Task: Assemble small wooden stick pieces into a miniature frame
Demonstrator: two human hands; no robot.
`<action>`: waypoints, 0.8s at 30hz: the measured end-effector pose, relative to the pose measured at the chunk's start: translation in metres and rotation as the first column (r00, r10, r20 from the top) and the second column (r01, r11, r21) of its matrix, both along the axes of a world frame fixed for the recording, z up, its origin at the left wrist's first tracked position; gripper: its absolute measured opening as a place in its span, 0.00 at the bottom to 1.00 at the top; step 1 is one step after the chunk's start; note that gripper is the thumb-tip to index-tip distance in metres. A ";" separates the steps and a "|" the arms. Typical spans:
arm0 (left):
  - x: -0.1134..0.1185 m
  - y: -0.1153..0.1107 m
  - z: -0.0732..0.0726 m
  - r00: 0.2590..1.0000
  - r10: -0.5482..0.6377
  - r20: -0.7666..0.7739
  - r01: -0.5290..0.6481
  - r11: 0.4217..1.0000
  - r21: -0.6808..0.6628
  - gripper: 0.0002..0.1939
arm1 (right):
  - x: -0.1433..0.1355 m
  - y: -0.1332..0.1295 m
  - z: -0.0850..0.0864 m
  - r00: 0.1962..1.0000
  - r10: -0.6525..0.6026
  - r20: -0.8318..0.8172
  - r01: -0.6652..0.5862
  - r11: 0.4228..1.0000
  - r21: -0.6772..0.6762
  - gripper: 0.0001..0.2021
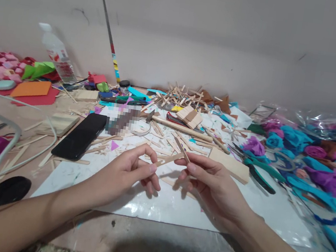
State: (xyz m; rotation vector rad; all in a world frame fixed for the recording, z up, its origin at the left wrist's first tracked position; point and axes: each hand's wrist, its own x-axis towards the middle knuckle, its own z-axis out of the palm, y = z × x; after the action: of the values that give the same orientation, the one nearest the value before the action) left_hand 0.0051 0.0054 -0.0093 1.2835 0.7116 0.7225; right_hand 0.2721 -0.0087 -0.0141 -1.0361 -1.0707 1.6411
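Note:
My left hand (132, 169) pinches one end of a thin wooden craft stick (168, 159) between thumb and forefinger, just above a white work sheet (160, 202). My right hand (210, 182) holds the other end together with a second short stick (182, 149) that slants up and to the left. The two sticks meet between my hands. Loose stick offcuts lie scattered on the sheet beyond them.
A black phone (79, 135) lies left of my hands, a wooden block (58, 123) beside it. A hammer (177, 126), a stick pile (180, 95), green-handled pliers (258, 172) and paper flowers (302, 149) sit behind and right. A plastic bottle (57, 54) stands far left.

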 end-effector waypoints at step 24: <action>0.003 -0.003 -0.001 0.998 0.003 -0.067 0.002 0.997 0.073 0.14 | 0.007 -0.001 -0.012 0.975 0.094 0.200 -0.092 0.996 -0.018 0.18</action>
State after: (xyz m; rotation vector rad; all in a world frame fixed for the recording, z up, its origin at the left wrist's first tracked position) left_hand 0.0080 0.0028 -0.0102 1.3793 0.7462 0.7140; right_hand 0.2795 -0.0102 -0.0265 -1.1929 -1.2621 1.6424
